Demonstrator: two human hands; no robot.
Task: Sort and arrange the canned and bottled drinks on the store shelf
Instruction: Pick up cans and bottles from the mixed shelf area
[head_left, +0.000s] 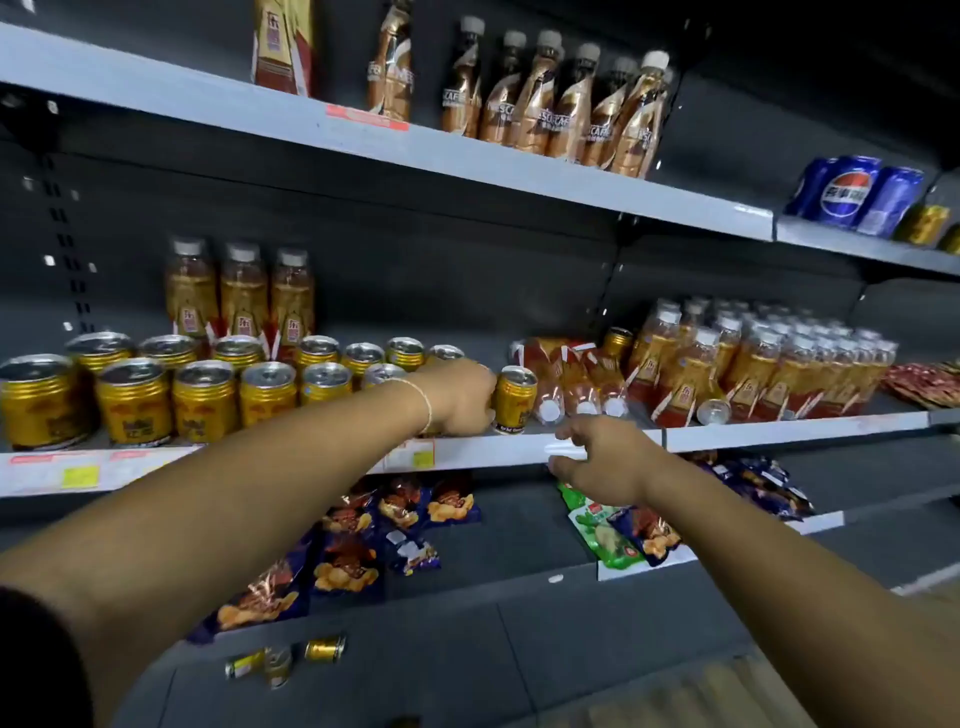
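My left hand (460, 397) grips a gold can (514, 399) standing upright on the middle shelf (779, 426), at the right end of two rows of gold cans (208, 395). My right hand (602, 457) hovers in front of the shelf edge below several orange bottles lying on their sides (571, 379); its fingers are loosely curled and hold nothing. Three upright orange bottles (241, 296) stand behind the cans. A block of upright orange bottles (753, 364) fills the shelf to the right.
The top shelf carries brown coffee bottles (561, 104) and a carton (283, 47); blue cola cans (852, 195) sit at far right. Snack bags (363, 545) lie on the lower shelf. Loose small cans (283, 660) lie at the bottom.
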